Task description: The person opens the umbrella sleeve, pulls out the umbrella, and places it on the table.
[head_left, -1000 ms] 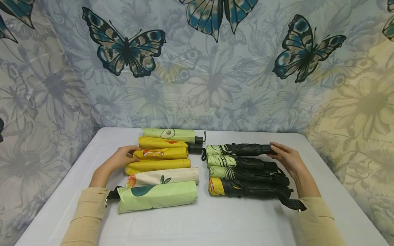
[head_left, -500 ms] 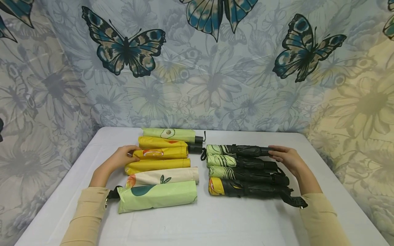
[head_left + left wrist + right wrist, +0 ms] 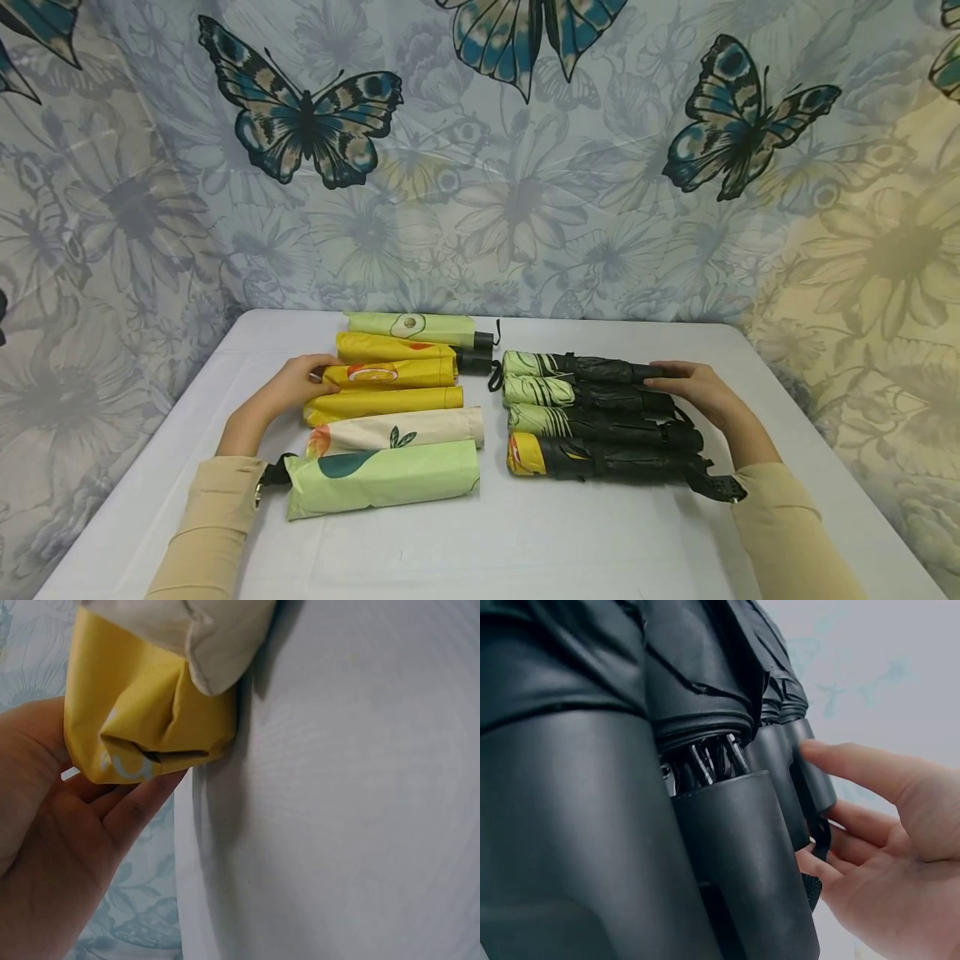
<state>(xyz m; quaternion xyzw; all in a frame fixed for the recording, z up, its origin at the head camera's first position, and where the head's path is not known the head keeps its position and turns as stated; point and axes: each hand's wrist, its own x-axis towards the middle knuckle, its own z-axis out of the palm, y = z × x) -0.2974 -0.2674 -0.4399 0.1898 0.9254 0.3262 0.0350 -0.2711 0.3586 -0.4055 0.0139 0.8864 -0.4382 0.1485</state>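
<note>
My left hand [image 3: 303,387] grips the left end of a yellow umbrella sleeve [image 3: 423,372] with an orange-slice print. In the left wrist view, thumb and fingers lie at either side of a folded yellow sleeve end [image 3: 150,712]; a cream sleeve [image 3: 202,634] overlaps it. At the right, several folded black-bodied umbrellas [image 3: 611,429] lie in a row, handles to the right. My right hand [image 3: 701,392] holds the handle end of the farthest umbrella [image 3: 596,367]. The right wrist view has the thumb against its black handle [image 3: 814,769], fingers behind.
Ahead of the left hand lie a green avocado-print umbrella [image 3: 408,327] and a yellow one with a black handle [image 3: 474,361]. Nearer are another yellow sleeve [image 3: 397,402], a cream sleeve [image 3: 431,429] and a green sleeve [image 3: 390,479]. A patterned cloth [image 3: 480,208] hangs behind the white table [image 3: 480,550].
My right hand has moved slightly left and nearer, and the farthest umbrella's handle end has shifted nearer with it. The left hand stays in place.
</note>
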